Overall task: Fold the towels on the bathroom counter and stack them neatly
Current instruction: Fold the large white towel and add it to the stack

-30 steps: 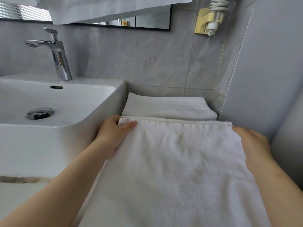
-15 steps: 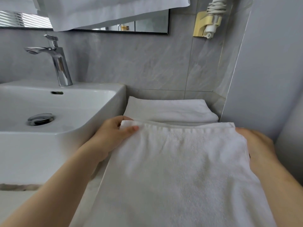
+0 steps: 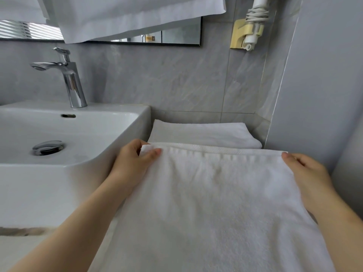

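I judge the task partly complete: one folded towel [image 3: 204, 134] lies on the surface at 12 o'clock, while my left hand [image 3: 133, 163] and right hand [image 3: 306, 173] each pinch a far corner of the open towel [image 3: 212, 203], folding and stacking pending.

No readable text, brand, number or sign anywhere. Only candidate: small yellow label [image 3: 150, 38] seen reflected in the mirror [image 3: 176, 36], with dark marks too small and blurred to read. Towels, tap and sink show no print or logo.
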A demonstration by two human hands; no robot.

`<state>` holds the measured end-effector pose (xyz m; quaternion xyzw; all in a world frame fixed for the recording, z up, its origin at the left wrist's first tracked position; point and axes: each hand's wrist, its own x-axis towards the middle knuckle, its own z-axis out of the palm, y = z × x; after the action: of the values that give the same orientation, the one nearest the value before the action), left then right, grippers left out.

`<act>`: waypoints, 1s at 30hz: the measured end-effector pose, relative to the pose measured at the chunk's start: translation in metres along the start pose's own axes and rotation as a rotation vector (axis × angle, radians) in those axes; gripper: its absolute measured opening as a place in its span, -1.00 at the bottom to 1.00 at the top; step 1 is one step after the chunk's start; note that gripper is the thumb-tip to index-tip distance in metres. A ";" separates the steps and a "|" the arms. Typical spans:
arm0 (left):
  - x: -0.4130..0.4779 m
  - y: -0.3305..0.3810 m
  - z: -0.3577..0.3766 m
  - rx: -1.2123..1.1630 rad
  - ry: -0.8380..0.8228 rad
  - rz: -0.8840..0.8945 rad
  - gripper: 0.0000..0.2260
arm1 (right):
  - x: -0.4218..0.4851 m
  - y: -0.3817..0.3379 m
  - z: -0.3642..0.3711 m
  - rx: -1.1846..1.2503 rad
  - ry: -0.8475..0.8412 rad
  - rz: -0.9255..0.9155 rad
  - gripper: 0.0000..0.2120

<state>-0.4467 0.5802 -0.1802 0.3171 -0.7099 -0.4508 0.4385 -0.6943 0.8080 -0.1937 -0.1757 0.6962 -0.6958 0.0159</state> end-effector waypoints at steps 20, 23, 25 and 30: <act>0.000 0.012 -0.006 0.026 -0.015 0.071 -0.90 | -0.002 -0.013 -0.002 0.018 -0.170 0.029 -0.93; 0.000 0.020 -0.008 0.007 0.006 0.107 -0.88 | -0.001 -0.023 -0.003 0.070 -0.191 0.041 -0.97; 0.002 0.025 -0.010 0.028 0.046 0.124 -0.87 | 0.000 -0.029 -0.007 0.162 -0.187 0.039 -0.91; 0.003 0.035 -0.014 0.027 0.135 0.117 -0.81 | 0.001 -0.042 -0.017 0.281 -0.170 0.020 -0.85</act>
<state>-0.4377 0.5861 -0.1446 0.3108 -0.7021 -0.3924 0.5065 -0.6905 0.8250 -0.1516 -0.2231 0.5898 -0.7688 0.1060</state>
